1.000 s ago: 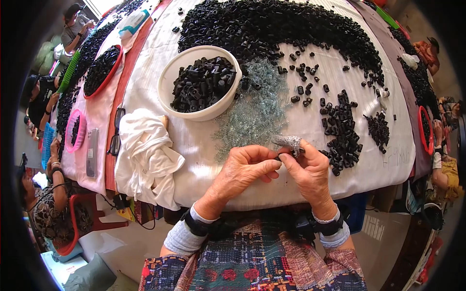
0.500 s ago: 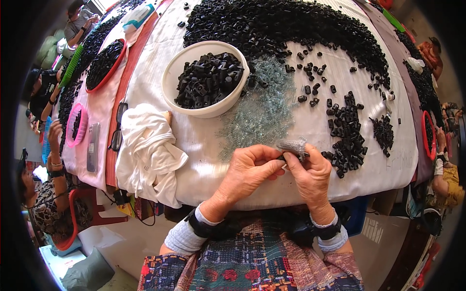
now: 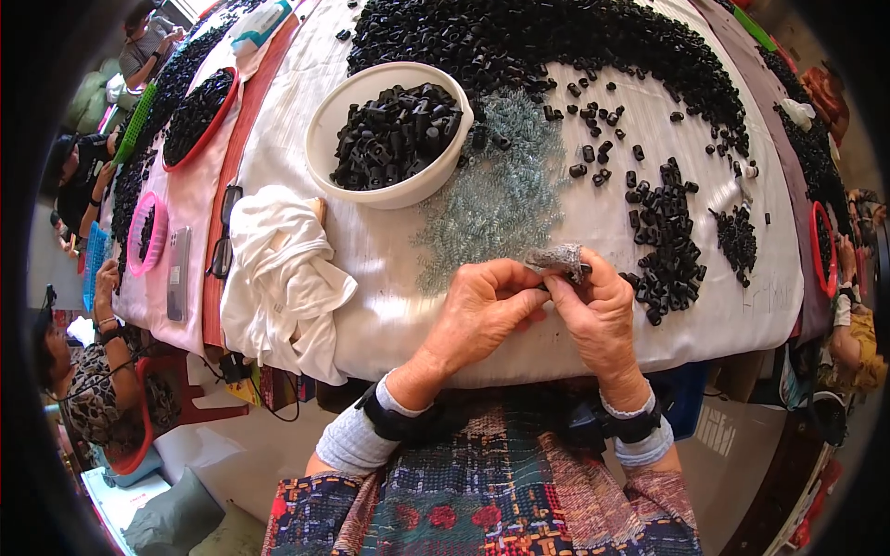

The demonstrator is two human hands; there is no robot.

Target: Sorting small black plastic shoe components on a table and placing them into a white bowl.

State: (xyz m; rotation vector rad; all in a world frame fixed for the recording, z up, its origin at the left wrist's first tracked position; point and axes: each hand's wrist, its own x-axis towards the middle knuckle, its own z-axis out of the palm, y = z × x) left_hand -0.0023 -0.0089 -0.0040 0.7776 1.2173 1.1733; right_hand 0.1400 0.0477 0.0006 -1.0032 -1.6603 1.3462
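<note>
My left hand and my right hand meet at the table's near edge, both with fingers pinched. Between the fingertips sits a small black plastic piece, mostly hidden. A grey cloth finger cover wraps a finger of the right hand. Just beyond the hands spreads a pile of tiny silvery springs. Right of them lies a heap of black cylindrical plastic pieces, with a smaller heap of finer black parts beside it. A white bowl full of black plastic pieces, apparently cord locks, stands to the left of the springs.
A large mass of black pieces covers the table's far side. A crumpled white cloth, glasses and a phone lie left. Co-workers sit along both sides, near red baskets and a pink basket.
My hands stay together with their fingers pinched, shifting only slightly. The whole table view has moved a little upward. On the left, a co-worker's raised hand has lowered.
</note>
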